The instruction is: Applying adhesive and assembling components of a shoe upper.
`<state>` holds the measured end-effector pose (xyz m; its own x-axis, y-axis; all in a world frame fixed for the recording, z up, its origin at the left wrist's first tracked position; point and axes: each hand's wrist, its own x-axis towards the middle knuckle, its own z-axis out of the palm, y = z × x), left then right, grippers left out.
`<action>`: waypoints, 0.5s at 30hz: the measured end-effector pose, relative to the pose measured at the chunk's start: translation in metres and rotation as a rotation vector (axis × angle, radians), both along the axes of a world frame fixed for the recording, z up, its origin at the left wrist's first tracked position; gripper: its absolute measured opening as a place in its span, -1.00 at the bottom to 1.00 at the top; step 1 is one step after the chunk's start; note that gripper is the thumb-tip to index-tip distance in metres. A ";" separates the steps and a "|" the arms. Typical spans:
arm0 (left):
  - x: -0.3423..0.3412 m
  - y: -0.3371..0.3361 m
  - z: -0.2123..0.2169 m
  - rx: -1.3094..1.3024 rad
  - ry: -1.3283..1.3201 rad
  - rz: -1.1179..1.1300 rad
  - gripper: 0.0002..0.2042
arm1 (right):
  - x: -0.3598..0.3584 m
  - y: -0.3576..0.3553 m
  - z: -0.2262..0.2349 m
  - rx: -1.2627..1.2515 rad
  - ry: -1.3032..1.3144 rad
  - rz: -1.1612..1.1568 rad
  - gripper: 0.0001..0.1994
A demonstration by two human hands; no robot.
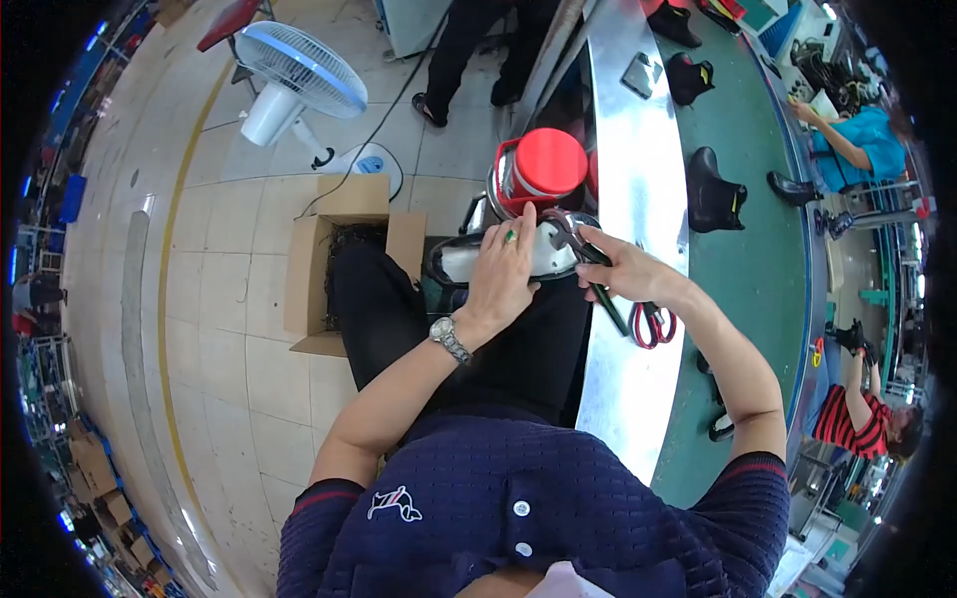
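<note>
A dark shoe upper [460, 263] lies sideways over my lap, its pale silvery underside turned up. My left hand [502, 269] rests across its middle, fingers pressed on it and the thumb along the near edge. At the shoe's right end, my right hand [623, 271] grips a pair of pincers [566, 239]. Their dark head meets the shoe's edge there, and the dark green handles [610, 311] slant down toward the bench; my fingers partly cover them. Scissors with red-and-black handles [653, 327] lie just right of that hand, their blades mostly hidden.
A red-lidded bucket [550, 161] stands beyond the shoe. To the right run a metal bench [628, 399] and a green conveyor [743, 289] carrying several black boots [714, 191]. An open carton [307, 269] and a fan [303, 75] stand left. Co-workers [859, 149] are across the conveyor.
</note>
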<state>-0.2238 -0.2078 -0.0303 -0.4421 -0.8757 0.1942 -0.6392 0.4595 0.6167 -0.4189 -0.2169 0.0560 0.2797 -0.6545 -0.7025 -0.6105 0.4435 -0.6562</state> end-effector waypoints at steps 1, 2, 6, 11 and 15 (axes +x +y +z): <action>0.000 0.003 0.000 0.008 0.018 0.031 0.02 | 0.004 0.009 -0.003 -0.060 0.043 -0.014 -0.38; -0.001 0.004 -0.001 0.012 0.024 0.019 0.02 | 0.005 0.018 -0.004 -0.125 0.091 -0.032 -0.38; 0.002 0.004 -0.005 -0.102 0.061 -0.003 -0.16 | 0.004 0.051 -0.043 -0.661 0.207 0.050 -0.45; 0.013 0.002 -0.021 -0.372 -0.128 -0.082 -0.24 | -0.012 0.017 0.006 -0.622 0.549 0.501 -0.44; 0.008 0.001 -0.021 -0.431 -0.186 -0.052 -0.28 | 0.011 0.000 0.021 -0.810 0.091 -0.229 -0.42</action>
